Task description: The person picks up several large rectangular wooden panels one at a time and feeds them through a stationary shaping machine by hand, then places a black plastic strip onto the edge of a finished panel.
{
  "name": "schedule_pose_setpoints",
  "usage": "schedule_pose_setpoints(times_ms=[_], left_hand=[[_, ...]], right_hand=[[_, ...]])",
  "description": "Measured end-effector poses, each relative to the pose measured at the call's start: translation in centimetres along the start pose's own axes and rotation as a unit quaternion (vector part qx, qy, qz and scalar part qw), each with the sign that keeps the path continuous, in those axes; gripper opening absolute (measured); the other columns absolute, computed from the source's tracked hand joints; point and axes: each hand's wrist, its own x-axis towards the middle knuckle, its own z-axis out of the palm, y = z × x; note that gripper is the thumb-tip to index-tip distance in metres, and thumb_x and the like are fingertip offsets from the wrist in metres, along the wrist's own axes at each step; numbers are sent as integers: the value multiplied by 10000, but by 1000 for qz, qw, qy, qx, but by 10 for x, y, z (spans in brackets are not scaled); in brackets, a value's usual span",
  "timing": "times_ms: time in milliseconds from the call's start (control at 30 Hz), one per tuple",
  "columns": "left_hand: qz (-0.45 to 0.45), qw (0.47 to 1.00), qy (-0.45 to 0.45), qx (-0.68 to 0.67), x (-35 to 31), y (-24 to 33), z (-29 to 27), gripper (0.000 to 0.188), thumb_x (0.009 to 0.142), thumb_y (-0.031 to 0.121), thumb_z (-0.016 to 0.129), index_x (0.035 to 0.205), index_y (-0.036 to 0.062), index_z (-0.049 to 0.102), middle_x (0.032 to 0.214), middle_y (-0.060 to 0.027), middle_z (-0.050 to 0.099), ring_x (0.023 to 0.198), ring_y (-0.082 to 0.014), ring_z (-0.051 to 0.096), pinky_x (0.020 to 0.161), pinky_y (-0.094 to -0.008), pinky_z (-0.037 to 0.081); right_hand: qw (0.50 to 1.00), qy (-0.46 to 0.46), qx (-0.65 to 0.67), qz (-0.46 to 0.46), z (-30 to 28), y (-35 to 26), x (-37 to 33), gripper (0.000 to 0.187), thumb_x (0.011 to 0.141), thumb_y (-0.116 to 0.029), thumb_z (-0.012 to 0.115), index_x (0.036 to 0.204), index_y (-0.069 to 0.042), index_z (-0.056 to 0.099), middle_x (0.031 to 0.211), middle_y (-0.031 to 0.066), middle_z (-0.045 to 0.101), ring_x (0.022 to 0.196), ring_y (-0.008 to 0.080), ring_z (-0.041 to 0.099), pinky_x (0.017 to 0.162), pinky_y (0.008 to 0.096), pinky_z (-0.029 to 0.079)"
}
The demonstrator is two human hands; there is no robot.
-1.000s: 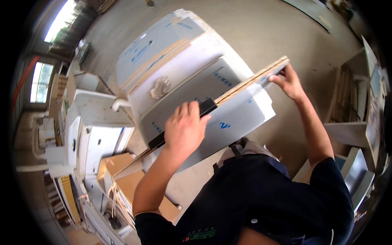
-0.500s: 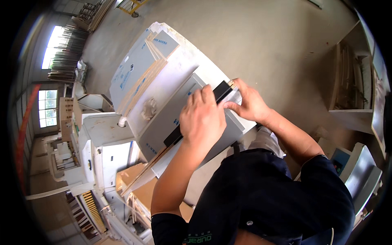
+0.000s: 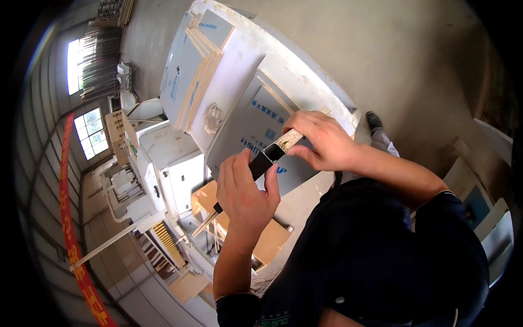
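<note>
I hold a long narrow board strip (image 3: 285, 140) with a raw chipboard end and a black band (image 3: 265, 161) along its edge. My left hand (image 3: 244, 192) is wrapped around the strip's middle, thumb over the black band. My right hand (image 3: 322, 140) pinches the chipboard end between thumb and fingers. The strip runs down to the left past my left hand, its lower end (image 3: 202, 226) thin and pale. Under both hands lies a grey-white panel (image 3: 248, 120) with blue print on a white work table (image 3: 239, 49).
Stacked pale boards (image 3: 197, 82) lie on the table's far part. A white machine cabinet (image 3: 163, 163) stands at the left, cardboard boxes (image 3: 272, 240) below my hands. Windows (image 3: 90, 131) and a red banner (image 3: 71, 229) line the left wall. A shoe (image 3: 375, 121) rests on the concrete floor.
My right hand slid along the strip from its far end toward my left hand. The strip has been drawn in closer to me, and my view has tilted.
</note>
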Motion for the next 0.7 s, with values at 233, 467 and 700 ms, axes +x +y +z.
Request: schedule_pose_setpoints(times_ms=[233, 467, 700], left_hand=[[-15, 1000, -18, -7, 3, -3, -1, 444, 741, 140, 767, 1052, -80, 539, 883, -188, 577, 748, -330, 580, 637, -389, 479], [-20, 999, -42, -25, 5, -6, -5, 445, 735, 118, 753, 1052, -91, 523, 844, -171, 569, 718, -301, 566, 612, -359, 469], [-16, 998, -50, -32, 7, -5, -7, 436, 733, 107, 736, 1052, -85, 510, 814, -166, 561, 695, -283, 559, 547, -342, 456]], right_hand=[[1000, 14, -7, -19, 5, 7, 1, 288, 784, -175, 706, 996, -43, 561, 949, 112, 582, 934, 338, 569, 813, 414, 451], [1000, 13, -2, -21, 6, 10, 4, 246, 791, -162, 679, 973, -53, 555, 935, 110, 573, 911, 322, 566, 802, 401, 436], [999, 16, 14, -31, 5, 11, 4, 265, 762, -147, 686, 969, -48, 554, 941, 116, 587, 911, 325, 572, 808, 406, 437]])
